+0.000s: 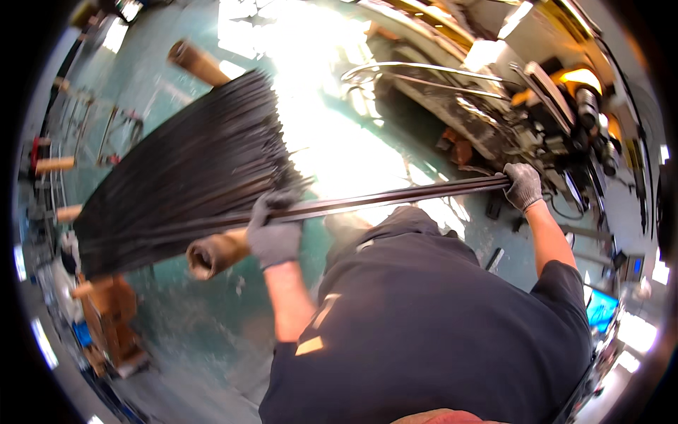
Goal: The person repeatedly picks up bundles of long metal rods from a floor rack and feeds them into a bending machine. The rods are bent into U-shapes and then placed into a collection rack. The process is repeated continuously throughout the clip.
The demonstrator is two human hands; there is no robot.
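Observation:
Both my hands wear grey knit gloves. My right hand (522, 186) is closed around the right end of a few long, thin dark strips (395, 200). My left hand (274, 234) is closed on the same strips further left, a little blurred, at the front edge of the pile. The strips run almost level in front of my body. Their left part merges with a wide pile of similar dark strips (191, 155), whose ragged ends face right. A brown cardboard-like tube (219, 253) sticks out under the pile beside my left hand.
A second brown tube (199, 63) juts out at the pile's far side. Machinery with yellow and black parts (565, 99) stands at the right. A brown cardboard box (109, 314) is at the lower left. Bright sunlight falls on the green floor (212, 332) beyond the strips.

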